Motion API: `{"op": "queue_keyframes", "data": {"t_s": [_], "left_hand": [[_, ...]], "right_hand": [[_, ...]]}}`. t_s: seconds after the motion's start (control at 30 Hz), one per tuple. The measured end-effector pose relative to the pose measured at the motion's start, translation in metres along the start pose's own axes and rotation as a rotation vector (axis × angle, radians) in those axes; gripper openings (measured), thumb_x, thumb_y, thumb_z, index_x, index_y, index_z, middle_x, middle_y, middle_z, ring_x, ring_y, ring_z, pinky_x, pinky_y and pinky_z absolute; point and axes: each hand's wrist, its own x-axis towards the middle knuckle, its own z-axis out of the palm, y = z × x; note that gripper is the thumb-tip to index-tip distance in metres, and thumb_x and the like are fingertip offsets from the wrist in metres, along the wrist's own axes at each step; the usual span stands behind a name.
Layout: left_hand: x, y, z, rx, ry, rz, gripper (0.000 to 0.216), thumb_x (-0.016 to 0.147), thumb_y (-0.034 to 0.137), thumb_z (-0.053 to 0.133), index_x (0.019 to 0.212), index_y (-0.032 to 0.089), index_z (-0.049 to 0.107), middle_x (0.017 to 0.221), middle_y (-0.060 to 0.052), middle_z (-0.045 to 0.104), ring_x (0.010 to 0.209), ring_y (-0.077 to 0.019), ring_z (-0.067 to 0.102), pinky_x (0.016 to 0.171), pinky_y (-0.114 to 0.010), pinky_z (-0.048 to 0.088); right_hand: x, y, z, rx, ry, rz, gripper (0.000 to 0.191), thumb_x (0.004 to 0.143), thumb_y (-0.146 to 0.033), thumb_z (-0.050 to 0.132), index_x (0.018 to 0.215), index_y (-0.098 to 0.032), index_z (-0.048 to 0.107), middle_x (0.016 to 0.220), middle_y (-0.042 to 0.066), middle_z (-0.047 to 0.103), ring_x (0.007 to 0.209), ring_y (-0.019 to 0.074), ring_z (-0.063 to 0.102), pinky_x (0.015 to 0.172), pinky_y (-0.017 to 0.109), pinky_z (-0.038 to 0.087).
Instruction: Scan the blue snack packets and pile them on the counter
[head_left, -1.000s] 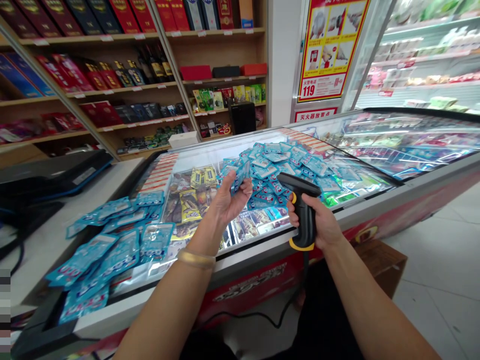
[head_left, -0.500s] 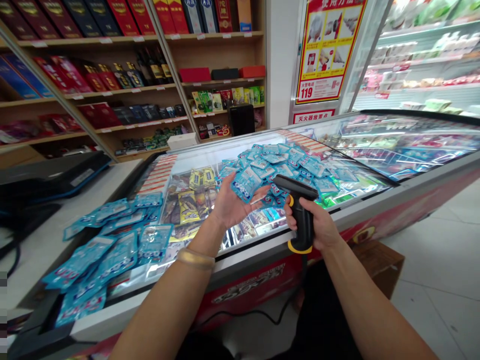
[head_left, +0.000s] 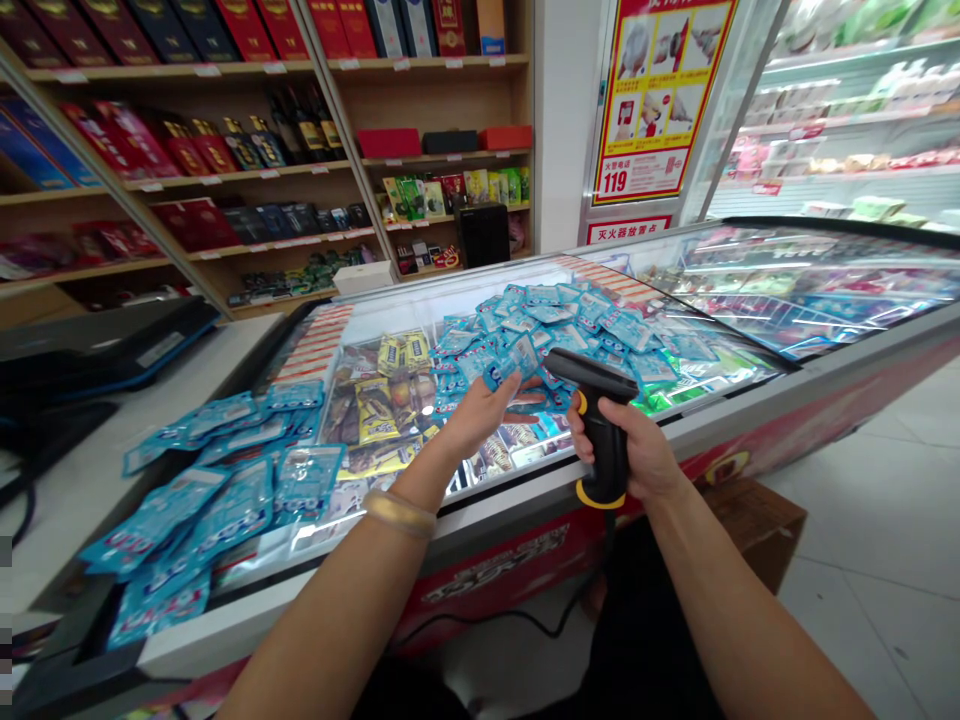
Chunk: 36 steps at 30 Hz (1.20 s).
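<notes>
My right hand (head_left: 637, 450) grips a black barcode scanner (head_left: 596, 415) with a yellow base; its head points left. My left hand (head_left: 484, 410) holds a blue packet (head_left: 512, 362) just in front of the scanner's head, over the glass lid of a chest freezer (head_left: 525, 480). Behind both hands a large heap of the same blue packets (head_left: 570, 320) lies on the lid. A second spread of blue packets (head_left: 217, 480) covers the lid's near left corner. A gold bangle (head_left: 397, 512) sits on my left wrist.
A white counter (head_left: 75, 480) with a dark device (head_left: 97, 345) stands at left. Wooden shelves (head_left: 300, 170) of boxed goods fill the back wall. A second freezer (head_left: 810, 280) and a refrigerated case (head_left: 847, 120) are at right. A cardboard box (head_left: 757, 515) sits on the floor by my right arm.
My left hand turned the packet from raised and upright to palm-up, then closed on it and lowered it beside the scanner's head. The scanner shifted slightly left.
</notes>
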Motion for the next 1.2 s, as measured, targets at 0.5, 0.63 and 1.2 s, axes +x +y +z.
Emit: {"op": "queue_keyframes", "data": {"t_s": [0.5, 0.63, 1.2], "left_hand": [[-0.033, 0.011, -0.031, 0.202, 0.597, 0.269, 0.031, 0.085, 0.038, 0.065, 0.110, 0.019, 0.061, 0.084, -0.003, 0.070, 0.070, -0.0163, 0.065, 0.061, -0.028, 0.054], [-0.093, 0.027, -0.079, 0.414, 0.908, 0.505, 0.069, 0.078, 0.029, 0.071, 0.141, 0.026, 0.042, 0.116, -0.007, 0.067, 0.076, -0.0129, 0.063, 0.062, -0.023, 0.051], [-0.188, 0.001, -0.153, 1.402, 1.213, -0.014, 0.035, 0.087, 0.038, 0.057, 0.115, 0.024, 0.074, 0.132, -0.017, 0.056, 0.127, -0.0396, 0.048, 0.106, -0.062, 0.033]], "right_hand": [[-0.003, 0.009, 0.018, 0.017, 0.020, -0.022, 0.026, 0.074, -0.040, 0.074, 0.086, -0.019, 0.066, 0.072, 0.000, 0.057, 0.052, 0.0098, 0.050, 0.045, 0.022, 0.045], [0.005, 0.038, 0.062, 0.074, -0.101, 0.104, 0.027, 0.074, -0.041, 0.073, 0.086, -0.018, 0.064, 0.071, 0.001, 0.059, 0.052, 0.0104, 0.051, 0.045, 0.022, 0.045], [0.015, 0.103, 0.153, 0.076, -0.206, 0.418, 0.029, 0.066, -0.038, 0.080, 0.076, -0.016, 0.064, 0.060, -0.002, 0.062, 0.045, 0.0086, 0.053, 0.041, 0.019, 0.045]]}}
